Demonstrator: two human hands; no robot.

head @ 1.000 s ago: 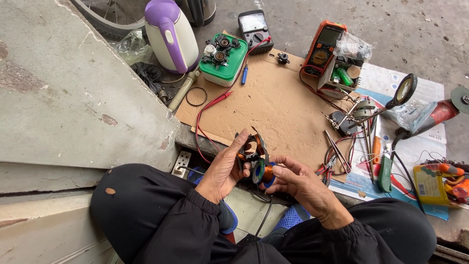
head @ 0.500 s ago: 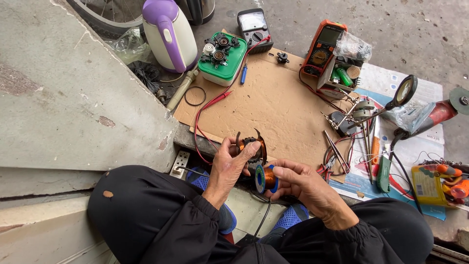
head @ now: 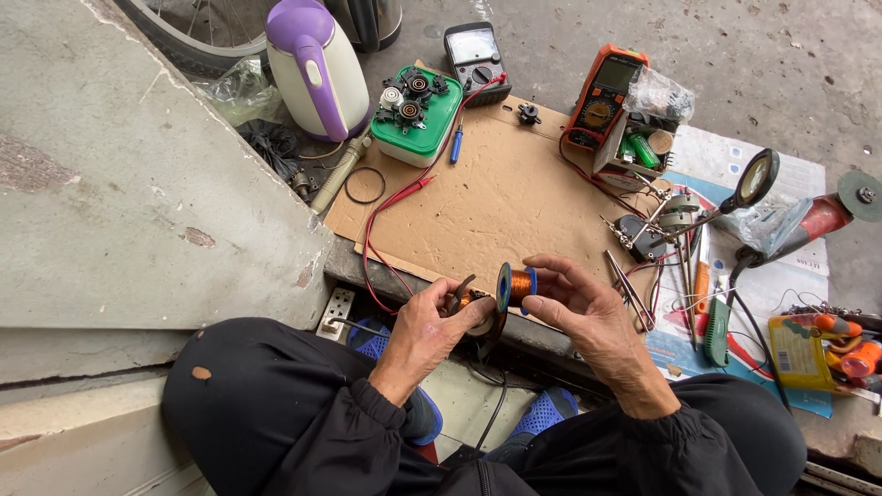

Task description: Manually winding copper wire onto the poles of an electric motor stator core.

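Right hand pinching small spool of copper wire by its flanges, over near edge of brown cardboard sheet. Left hand clamped on small dark copper-wound part, just beside spool, close for wire feeding.

Bare cardboard sheet ahead lies open; tools crowd its right.
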